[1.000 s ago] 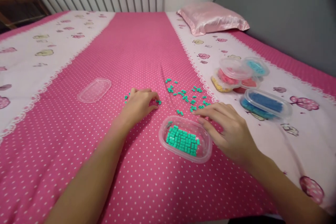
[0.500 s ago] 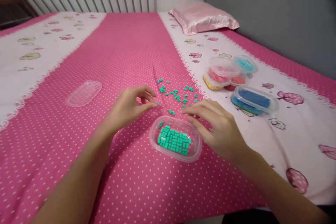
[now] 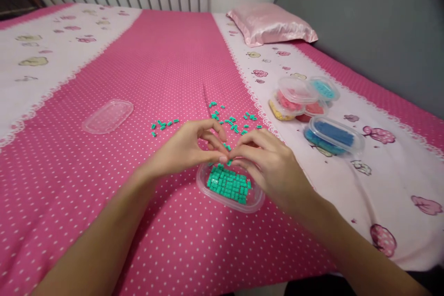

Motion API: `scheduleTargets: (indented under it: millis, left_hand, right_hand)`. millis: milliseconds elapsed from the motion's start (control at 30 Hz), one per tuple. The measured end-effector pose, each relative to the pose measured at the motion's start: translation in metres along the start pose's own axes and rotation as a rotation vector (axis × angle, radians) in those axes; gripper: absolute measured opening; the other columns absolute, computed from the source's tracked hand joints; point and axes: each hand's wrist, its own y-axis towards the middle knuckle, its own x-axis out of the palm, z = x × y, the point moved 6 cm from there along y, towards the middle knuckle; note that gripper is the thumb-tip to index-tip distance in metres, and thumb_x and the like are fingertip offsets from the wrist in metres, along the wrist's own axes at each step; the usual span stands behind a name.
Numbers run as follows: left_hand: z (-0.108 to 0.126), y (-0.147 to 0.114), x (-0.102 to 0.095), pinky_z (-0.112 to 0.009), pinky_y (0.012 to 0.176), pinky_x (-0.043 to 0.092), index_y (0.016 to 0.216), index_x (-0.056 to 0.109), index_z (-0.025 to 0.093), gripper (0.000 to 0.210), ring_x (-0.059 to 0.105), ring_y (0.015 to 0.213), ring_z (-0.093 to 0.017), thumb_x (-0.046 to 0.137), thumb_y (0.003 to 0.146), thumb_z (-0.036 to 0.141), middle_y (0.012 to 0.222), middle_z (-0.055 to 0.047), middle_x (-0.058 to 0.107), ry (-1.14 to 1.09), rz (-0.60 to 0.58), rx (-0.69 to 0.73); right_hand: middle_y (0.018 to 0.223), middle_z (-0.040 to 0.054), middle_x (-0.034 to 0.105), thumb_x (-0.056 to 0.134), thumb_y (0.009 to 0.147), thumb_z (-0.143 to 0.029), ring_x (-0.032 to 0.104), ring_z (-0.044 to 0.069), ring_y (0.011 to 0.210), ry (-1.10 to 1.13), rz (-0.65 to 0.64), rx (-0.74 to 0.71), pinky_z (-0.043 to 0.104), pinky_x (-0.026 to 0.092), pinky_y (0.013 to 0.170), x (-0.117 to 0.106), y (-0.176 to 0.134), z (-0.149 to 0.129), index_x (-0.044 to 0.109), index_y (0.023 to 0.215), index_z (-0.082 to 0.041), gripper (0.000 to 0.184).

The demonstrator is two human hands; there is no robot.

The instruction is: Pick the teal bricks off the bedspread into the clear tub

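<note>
My left hand (image 3: 194, 148) and my right hand (image 3: 268, 159) meet over the far rim of a clear plastic container (image 3: 255, 207). Their fingertips are closed round a small green toy brick (image 3: 229, 163), pinched between the two hands. Inside the container lies a block of green bricks (image 3: 229, 185) fitted side by side in rows. Just beyond my fingers, loose green bricks (image 3: 233, 123) are strewn on the bedsheet, and part of them is hidden by my hands. A smaller group of green bricks (image 3: 162, 126) lies left of them.
A clear lid (image 3: 108, 116) lies on the pink dotted bedsheet (image 3: 166, 69) at the left. At the right stand lidded containers with blue (image 3: 333, 134), red, yellow and light blue pieces. A pink pillow (image 3: 270, 23) rests at the back near the grey headboard (image 3: 364, 23).
My left hand has moved right and slightly down, carrying a green brick to my right hand. My right hand has shifted a little left; the fingertips now meet above the container's far rim.
</note>
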Motion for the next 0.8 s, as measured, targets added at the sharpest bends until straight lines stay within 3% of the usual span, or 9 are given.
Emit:
scheduleTargets:
  millis: [167,400,567,667,800]
  left_hand:
    - [0.001,-0.003,-0.02,-0.021,0.076,0.05,0.087,0.069,0.018,0.016,0.067,0.082,-0.009,0.081,0.079,0.025,0.085,0.003,0.074,0.272,0.084,0.12]
    - [0.01,-0.006,-0.002,-0.028,0.086,0.047,0.089,0.076,0.022,0.014,0.068,0.092,-0.013,0.074,0.088,0.035,0.094,0.002,0.078,0.414,-0.05,0.176]
    - [0.011,-0.005,0.003,-0.033,0.091,0.037,0.09,0.076,0.025,0.01,0.066,0.098,-0.015,0.071,0.09,0.034,0.099,0.005,0.077,0.512,-0.067,0.2]
    - [0.009,-0.005,0.003,-0.037,0.092,0.028,0.086,0.075,0.025,0.006,0.064,0.1,-0.016,0.072,0.087,0.03,0.098,0.006,0.076,0.583,-0.048,0.161]
    - [0.008,-0.006,0.004,-0.039,0.093,0.023,0.086,0.073,0.024,0.004,0.062,0.104,-0.018,0.07,0.084,0.026,0.099,0.006,0.075,0.635,-0.043,0.134]
  right_hand:
    - [0.09,0.0071,0.069,0.072,0.087,-0.017,0.057,0.024,0.087,-0.153,-0.14,0.011,0.036,0.047,0.075,0.013,0.002,-0.005,0.076,0.088,-0.017,0.004]
    - [0.076,-0.0009,0.07,0.076,0.082,-0.011,0.062,0.017,0.075,0.021,0.011,0.099,0.029,0.045,0.068,0.004,0.002,-0.001,0.068,0.081,-0.017,0.01]
    - [0.076,-0.0004,0.07,0.077,0.08,-0.009,0.062,0.017,0.076,0.036,-0.009,0.099,0.029,0.044,0.069,0.007,0.001,-0.001,0.067,0.076,-0.017,0.013]
    - [0.079,-0.0005,0.073,0.077,0.083,-0.013,0.063,0.016,0.076,0.059,-0.012,0.096,0.027,0.045,0.071,0.007,0.001,-0.002,0.072,0.086,-0.016,0.006]
    - [0.08,0.0009,0.074,0.075,0.085,-0.013,0.063,0.017,0.074,0.0,-0.029,0.067,0.029,0.045,0.069,0.009,0.001,-0.004,0.076,0.098,-0.016,0.014]
